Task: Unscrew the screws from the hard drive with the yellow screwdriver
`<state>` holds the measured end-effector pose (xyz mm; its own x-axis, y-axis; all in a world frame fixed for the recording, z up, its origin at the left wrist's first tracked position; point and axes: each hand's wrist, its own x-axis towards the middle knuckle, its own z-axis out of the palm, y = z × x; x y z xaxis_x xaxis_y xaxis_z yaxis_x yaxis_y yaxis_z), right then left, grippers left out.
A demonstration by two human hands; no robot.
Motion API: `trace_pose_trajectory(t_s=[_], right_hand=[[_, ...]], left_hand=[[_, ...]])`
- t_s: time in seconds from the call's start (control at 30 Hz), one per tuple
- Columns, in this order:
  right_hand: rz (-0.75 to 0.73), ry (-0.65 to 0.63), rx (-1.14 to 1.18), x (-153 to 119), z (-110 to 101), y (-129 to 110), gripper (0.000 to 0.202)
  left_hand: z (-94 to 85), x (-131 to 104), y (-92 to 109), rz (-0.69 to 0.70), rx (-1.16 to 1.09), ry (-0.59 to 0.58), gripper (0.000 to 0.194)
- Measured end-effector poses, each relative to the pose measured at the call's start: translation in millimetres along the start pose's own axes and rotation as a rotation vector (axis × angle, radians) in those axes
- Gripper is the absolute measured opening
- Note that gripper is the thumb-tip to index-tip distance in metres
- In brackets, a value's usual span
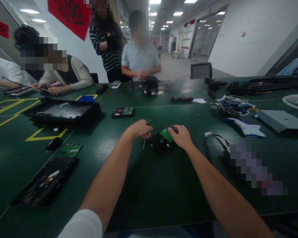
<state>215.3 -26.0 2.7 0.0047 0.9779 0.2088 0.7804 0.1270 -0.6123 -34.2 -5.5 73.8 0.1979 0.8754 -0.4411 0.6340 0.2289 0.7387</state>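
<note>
A black hard drive (160, 147) with a green circuit board (166, 134) on its upper face lies on the table in front of me. My left hand (140, 128) is closed around a thin screwdriver (144, 143), whose metal shaft slants down just left of the drive. The screwdriver's handle is mostly covered by the fingers. At the drive's right edge, my right hand (182, 135) grips it, thumb and fingers against the green board's side. Another hard drive (123, 112), board facing up, sits farther off to the left.
Left of me are a loose green circuit board (72, 150), a black casing (46, 181) and stacked black trays (64, 110). To the right lie a cable (206, 148), blue-and-white gloves (248, 128) and a grey metal box (283, 119). Several people are across the table (144, 195).
</note>
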Motion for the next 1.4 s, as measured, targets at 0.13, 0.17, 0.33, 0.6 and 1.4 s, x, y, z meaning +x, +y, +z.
trace_pose_trajectory(t_s=[0.13, 0.17, 0.33, 0.6, 1.4], right_hand=[[-0.037, -0.048, 0.011, -4, 6, 1, 0.063], [-0.051, -0.057, -0.006, -4, 7, 0, 0.065], [-0.091, -0.106, -0.063, -5, 7, -1, 0.072], [-0.128, -0.182, -0.082, -13, 0, -2, 0.078], [-0.097, -0.163, -0.134, -10, 3, -2, 0.08]], left_hand=[[5.1, 3, -2, -0.02, -0.033, -0.026, 0.014], [6.4, 4, -2, -0.023, -0.034, -0.018, 0.013], [11.8, 9, -1, -0.026, 0.017, 0.016, 0.012], [16.8, 13, 2, 0.025, 0.163, 0.058, 0.015], [11.0, -2, 15, 0.136, 0.198, 0.126, 0.019]])
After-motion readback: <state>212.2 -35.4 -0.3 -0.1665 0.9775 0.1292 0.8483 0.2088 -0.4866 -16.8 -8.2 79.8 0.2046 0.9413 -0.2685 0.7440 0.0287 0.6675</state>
